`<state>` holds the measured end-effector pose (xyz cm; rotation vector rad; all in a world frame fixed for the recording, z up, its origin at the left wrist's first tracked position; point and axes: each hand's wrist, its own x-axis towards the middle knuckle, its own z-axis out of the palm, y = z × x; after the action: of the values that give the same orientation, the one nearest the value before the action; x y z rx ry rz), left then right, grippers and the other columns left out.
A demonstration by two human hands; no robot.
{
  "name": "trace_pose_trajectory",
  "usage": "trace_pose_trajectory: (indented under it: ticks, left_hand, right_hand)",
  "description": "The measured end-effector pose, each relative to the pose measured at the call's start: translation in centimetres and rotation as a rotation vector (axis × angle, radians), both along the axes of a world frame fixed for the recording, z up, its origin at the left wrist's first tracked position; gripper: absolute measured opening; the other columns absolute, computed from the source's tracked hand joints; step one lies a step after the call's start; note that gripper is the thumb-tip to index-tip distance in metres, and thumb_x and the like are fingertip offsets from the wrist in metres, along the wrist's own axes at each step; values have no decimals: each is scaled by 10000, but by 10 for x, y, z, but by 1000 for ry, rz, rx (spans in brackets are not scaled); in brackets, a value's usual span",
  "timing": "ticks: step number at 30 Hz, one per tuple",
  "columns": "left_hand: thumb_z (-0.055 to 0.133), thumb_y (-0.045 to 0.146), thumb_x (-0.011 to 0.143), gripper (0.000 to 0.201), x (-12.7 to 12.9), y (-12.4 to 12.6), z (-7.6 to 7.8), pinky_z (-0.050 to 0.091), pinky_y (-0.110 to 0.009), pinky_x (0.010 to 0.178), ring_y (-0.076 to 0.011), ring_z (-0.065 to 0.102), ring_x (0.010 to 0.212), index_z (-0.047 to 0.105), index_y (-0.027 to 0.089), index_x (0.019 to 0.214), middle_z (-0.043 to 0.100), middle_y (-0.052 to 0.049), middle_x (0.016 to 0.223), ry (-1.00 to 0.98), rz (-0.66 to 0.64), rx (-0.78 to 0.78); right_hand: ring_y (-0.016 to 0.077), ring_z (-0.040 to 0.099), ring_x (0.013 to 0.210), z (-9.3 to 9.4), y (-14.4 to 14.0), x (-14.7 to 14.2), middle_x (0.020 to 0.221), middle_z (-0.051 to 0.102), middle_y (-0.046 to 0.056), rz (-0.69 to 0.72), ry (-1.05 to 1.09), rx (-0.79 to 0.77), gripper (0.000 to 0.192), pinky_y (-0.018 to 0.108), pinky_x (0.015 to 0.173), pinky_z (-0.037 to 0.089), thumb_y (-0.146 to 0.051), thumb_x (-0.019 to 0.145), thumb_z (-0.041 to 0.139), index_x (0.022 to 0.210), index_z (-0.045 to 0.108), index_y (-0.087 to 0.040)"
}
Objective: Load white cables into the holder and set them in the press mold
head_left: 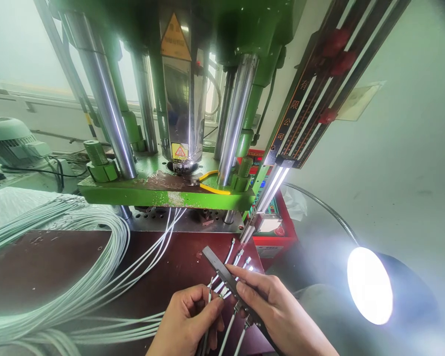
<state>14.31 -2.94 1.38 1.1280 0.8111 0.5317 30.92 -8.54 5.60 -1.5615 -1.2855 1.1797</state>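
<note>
My right hand (278,309) grips a dark, narrow metal bar (212,258), which slants across the front of the table with its far end pointing up and left. Several small metal fittings with white cables leading off sit along the bar. Close by on the left, my left hand (191,316) is closed, thumb and fingers pinching a thin white cable (209,295) near its end at the bar's edge. My fingers partly hide that end. Beyond the bar, several cable ends with metal tips (232,243) stick out toward the table's right edge.
A green press (163,199) with steel columns stands ahead. Yellow-handled pliers (215,190) lie on its plate. A large coil of white cables (120,242) covers the left of the dark red table (148,272). At right are a lit lamp (370,287) and a red control box (285,217).
</note>
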Motion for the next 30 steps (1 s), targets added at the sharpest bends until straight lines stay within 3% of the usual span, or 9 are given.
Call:
trace_pose_trajectory:
  ticks: [12,18,24,30]
  left_hand:
    - [675,560,709,456,2,-3,-3,118,-210,387,-26,231,367,435,184,613,435,71,465,-45,2,-82]
    - [678,592,685,479,5,-4,-5,116,-208,380,-28,236,364,441,184,604,435,65,456,-39,37,-89]
    - [648,562,722,450,5,-3,-9,114,-205,369,-26,234,352,424,189,607,455,60,461,-16,20,-82]
    - [692,531,692,438,4,-1,-15,118,-203,372,-27,243,338,454,179,587,469,58,446,-18,-26,-136]
  right_hand:
    - [186,570,768,6,1,-3,821,675,15,39,-122,9,447,295,763,453,-435,919,470,1286,578,-204]
    - [190,576,754,2,0,-7,845,683,20,31,-213,-14,489,289,712,459,-462,914,453,1313,548,-195]
    - [224,595,903,2,0,-9,991,690,29,40,-253,-10,436,341,853,449,-427,920,445,1292,570,-236]
    - [195,579,845,3,-1,-6,925,682,13,60,-255,-15,400,306,796,449,-362,928,454,1291,570,-238]
